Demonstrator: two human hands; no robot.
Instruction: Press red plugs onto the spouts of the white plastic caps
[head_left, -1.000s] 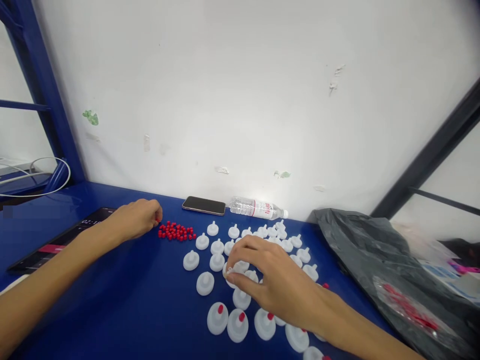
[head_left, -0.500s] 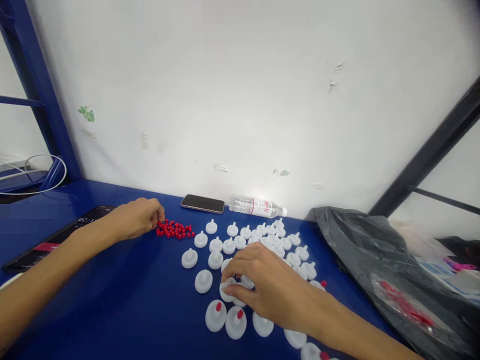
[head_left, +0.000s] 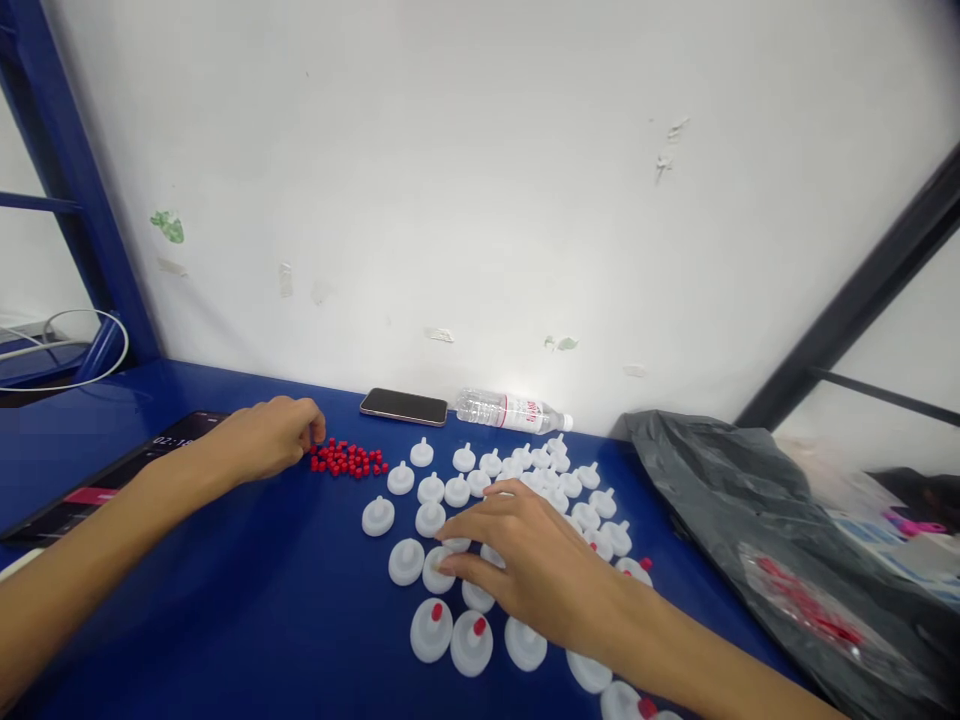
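Several white round parts with nozzles (head_left: 406,561) stand on the blue table (head_left: 247,600), and a few carry red tips (head_left: 436,611). My right hand (head_left: 517,555) hovers over the group, its thumb and fingers apart around a white part (head_left: 438,570), with no grip visible. At the left edge of a pile of small red caps (head_left: 349,458), my left hand (head_left: 281,437) has its fingers curled together. Whatever its fingertips hold, if anything, is hidden.
A dark phone (head_left: 403,406) and a clear bottle (head_left: 510,411) lie by the wall. A larger screen device (head_left: 97,490) sits under my left forearm. On the right is a grey plastic bag (head_left: 712,500) with a clear packet of red pieces (head_left: 806,600).
My right hand's fingers have spread and moved slightly left and up from the white part. My left hand remains by the red pile.
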